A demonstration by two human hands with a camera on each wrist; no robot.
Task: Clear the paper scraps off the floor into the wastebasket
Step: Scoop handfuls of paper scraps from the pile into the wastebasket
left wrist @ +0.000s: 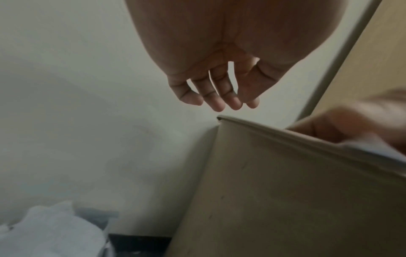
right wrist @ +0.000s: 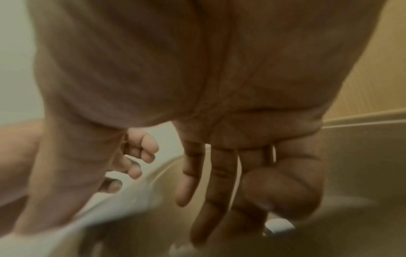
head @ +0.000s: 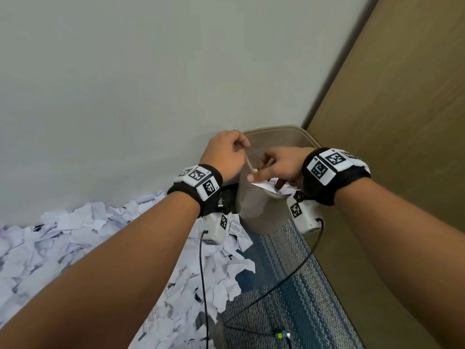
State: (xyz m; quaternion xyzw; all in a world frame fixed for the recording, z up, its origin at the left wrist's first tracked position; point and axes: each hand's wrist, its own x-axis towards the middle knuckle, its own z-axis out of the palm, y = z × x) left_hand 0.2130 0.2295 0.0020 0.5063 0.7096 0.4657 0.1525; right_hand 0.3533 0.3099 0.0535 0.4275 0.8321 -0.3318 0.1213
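Risk mostly at the rim. Wastebasket (head: 261,212), beige, at frame centre in the head view, tucked into the corner between pale wall (head: 125,84) and wood panel (head: 402,122). Both hands above its mouth.

Left hand (head: 226,152) upper left of the opening, fingers (left wrist: 217,102) loosely curled in the left wrist view, holding nothing, just above the basket's corner.

Right hand (head: 281,165) over the opening, fingers (right wrist: 219,173) straight and spread downward. 1 white scrap (head: 261,184) just under the thumb, lying at the near edge. Cannot tell whether touching the thumb or already loose; right wrist view too blurred.

Possible failures, judged from here:
- Scrap at the near edge, likely to tip outward and land back on the carpet (head: 289,273) if let go without a push inward.
- Paper inside (head: 284,190) already sitting high; large pile of scraps (head: 75,235) across the lower left of the frame, not yet cleared. Probably too much for 1 basket without pressing down; overflow likely.
- 2 black cables (head: 276,280) trailing from the wrist units over pile and carpet; could snag, drag scraps about, or tug the light basket over on the next reach.
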